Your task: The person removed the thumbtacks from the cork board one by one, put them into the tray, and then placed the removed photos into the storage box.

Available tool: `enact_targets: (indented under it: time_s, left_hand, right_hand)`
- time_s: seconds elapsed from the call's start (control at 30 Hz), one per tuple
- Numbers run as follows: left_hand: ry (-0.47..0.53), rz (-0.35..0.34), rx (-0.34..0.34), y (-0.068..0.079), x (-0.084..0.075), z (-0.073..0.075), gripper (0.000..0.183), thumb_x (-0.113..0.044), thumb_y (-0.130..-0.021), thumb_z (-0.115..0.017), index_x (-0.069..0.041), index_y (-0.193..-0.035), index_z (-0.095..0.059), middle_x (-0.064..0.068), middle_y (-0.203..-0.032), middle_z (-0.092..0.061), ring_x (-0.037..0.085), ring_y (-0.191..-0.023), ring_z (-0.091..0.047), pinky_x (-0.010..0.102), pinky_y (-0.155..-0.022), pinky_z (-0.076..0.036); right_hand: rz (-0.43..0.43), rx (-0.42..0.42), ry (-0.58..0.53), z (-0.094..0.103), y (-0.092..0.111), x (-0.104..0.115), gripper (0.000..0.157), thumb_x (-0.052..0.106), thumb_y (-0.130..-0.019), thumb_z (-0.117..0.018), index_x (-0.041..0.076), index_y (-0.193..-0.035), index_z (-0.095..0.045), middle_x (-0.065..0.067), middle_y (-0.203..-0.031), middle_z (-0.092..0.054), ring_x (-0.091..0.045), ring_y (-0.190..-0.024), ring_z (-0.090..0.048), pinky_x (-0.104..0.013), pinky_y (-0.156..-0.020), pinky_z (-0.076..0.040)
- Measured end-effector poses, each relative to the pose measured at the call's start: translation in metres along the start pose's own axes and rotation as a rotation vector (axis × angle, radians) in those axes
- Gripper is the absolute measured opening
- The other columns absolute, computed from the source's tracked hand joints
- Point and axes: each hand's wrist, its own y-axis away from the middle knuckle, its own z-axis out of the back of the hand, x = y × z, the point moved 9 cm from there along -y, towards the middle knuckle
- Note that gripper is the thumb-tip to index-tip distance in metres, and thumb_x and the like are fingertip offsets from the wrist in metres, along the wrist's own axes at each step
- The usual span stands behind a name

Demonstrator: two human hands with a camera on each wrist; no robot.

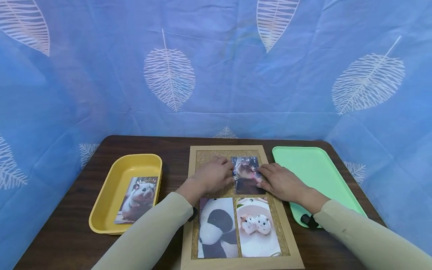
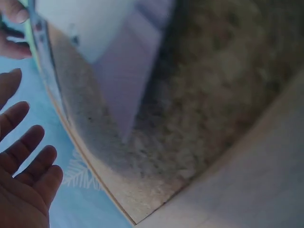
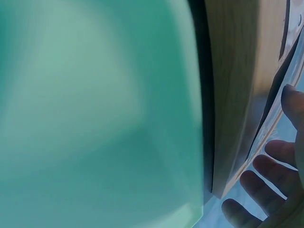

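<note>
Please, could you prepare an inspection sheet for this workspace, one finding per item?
Surface: dark wood-grain table
Job's things: framed cork board; near left photo and near right photo lie on it, third photo beyond the right one; yellow tray with a hamster photo left; green tray right
Clutter: nothing seen
Hands: left hand at the third photo's left edge, right hand touching its right edge
Cables: nothing seen
Surroundings: blue cloth with white leaves, behind and at both sides

Head view evenly bright; wrist views dimmer — cork board [image 2: 223,85] blurred; green tray [image 3: 95,95] softly shadowed.
</note>
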Motion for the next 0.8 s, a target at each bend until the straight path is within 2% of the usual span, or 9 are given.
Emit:
enact_targets:
  time_s: [0.2,0.33,0.57,0.8]
  left_hand:
    - [-0.086,-0.044,0.040,-0.004,-0.003,-0.013,0.047,-0.052,-0.108,-0.056,-0.021,-0.143,-0.060,0.005,-0.146,-0.058,0.024,-0.138,-0.056,0.042,-0.111,-0.051]
    - [-0.119,-0.050,0.071,-0.005,-0.005,-0.018,0.056,-0.059,-0.107,-0.051,-0.021,-0.146,-0.057,0.005,-0.151,-0.054,0.024,-0.144,-0.052,0.041,-0.117,-0.047]
    - [-0.190,-0.077,0.145,-0.004,-0.011,-0.028,0.078,-0.070,-0.104,-0.045,-0.017,-0.160,-0.042,0.007,-0.169,-0.039,0.025,-0.159,-0.033,0.040,-0.129,-0.030]
    - [-0.186,-0.061,0.212,-0.003,-0.009,-0.036,0.084,-0.071,-0.104,-0.041,-0.018,-0.167,-0.031,0.006,-0.176,-0.023,0.024,-0.164,-0.020,0.042,-0.131,-0.024]
  right_hand:
    - [-0.008,0.008,-0.006,0.000,0.002,-0.002,0.054,0.035,-0.105,-0.066,-0.005,-0.142,-0.061,-0.023,-0.141,-0.062,-0.044,-0.132,-0.059,-0.060,-0.108,-0.049]
    - [-0.006,-0.001,0.001,0.000,0.003,-0.003,0.052,0.032,-0.105,-0.066,-0.006,-0.140,-0.062,-0.023,-0.140,-0.063,-0.044,-0.131,-0.060,-0.059,-0.108,-0.050]
    - [0.001,-0.004,0.013,-0.001,0.002,-0.004,0.044,0.027,-0.106,-0.064,-0.005,-0.136,-0.064,-0.022,-0.137,-0.065,-0.042,-0.128,-0.061,-0.058,-0.107,-0.051]
    - [0.019,-0.016,0.019,0.002,0.001,-0.003,0.039,0.022,-0.105,-0.065,-0.005,-0.133,-0.067,-0.022,-0.134,-0.066,-0.042,-0.126,-0.063,-0.057,-0.106,-0.052]
